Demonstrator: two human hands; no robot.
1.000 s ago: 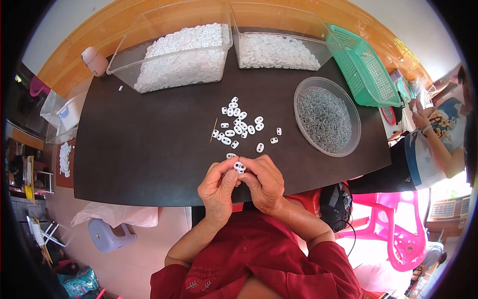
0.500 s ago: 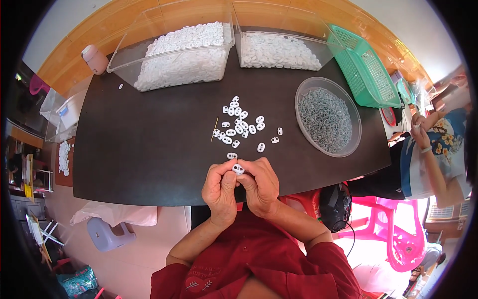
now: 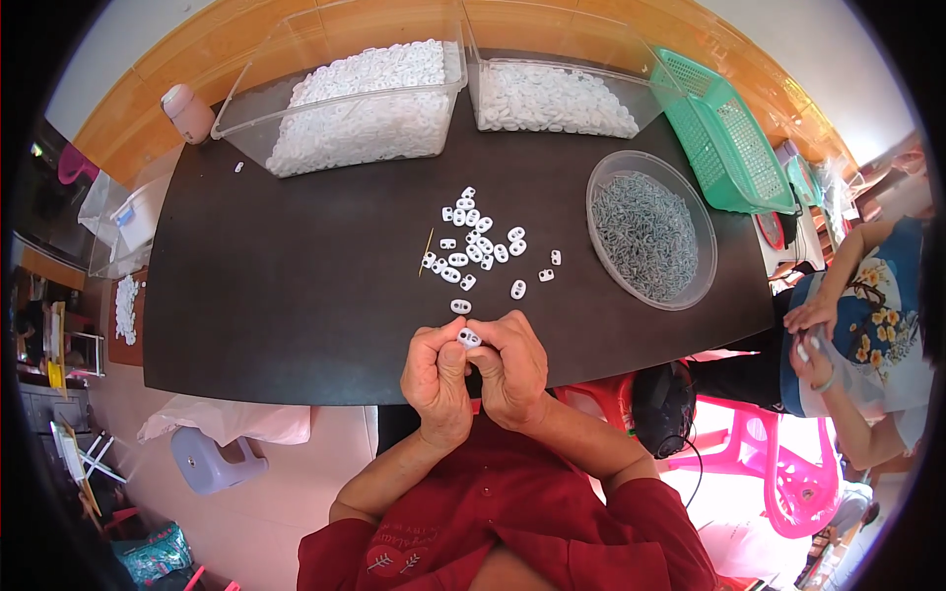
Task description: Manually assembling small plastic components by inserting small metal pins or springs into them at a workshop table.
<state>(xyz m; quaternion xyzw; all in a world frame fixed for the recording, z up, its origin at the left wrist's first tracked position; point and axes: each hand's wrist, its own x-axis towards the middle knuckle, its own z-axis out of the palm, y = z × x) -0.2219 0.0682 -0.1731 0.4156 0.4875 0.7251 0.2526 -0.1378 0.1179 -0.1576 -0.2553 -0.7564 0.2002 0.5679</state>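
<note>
Between the fingertips of both hands is a small white two-hole cord lock (image 3: 469, 338), held just over the table's near edge. My left hand (image 3: 438, 371) pinches its left side with thumb and forefinger. On its other side, my right hand (image 3: 511, 364) grips with thumb and forefinger too. Part of the piece is hidden by the fingers. Just beyond the fingertips lies a single white cord lock (image 3: 460, 306). Farther off, several more white cord locks (image 3: 474, 240) lie in a loose heap, beside a thin yellowish stick (image 3: 427, 252).
At the back stand two clear bins (image 3: 340, 110) (image 3: 473, 74) of white pieces. A round tub (image 3: 706, 279) of small grey metal pieces is on the right, near a green basket (image 3: 727, 148). A pink bottle (image 3: 187, 114) stands back left. Another person's hands (image 3: 812, 340) are at right.
The cord lock in my fingers has turned and dipped slightly, with my hands staying nearly in place. At the right, the other person's hands have moved lower and toward the table.
</note>
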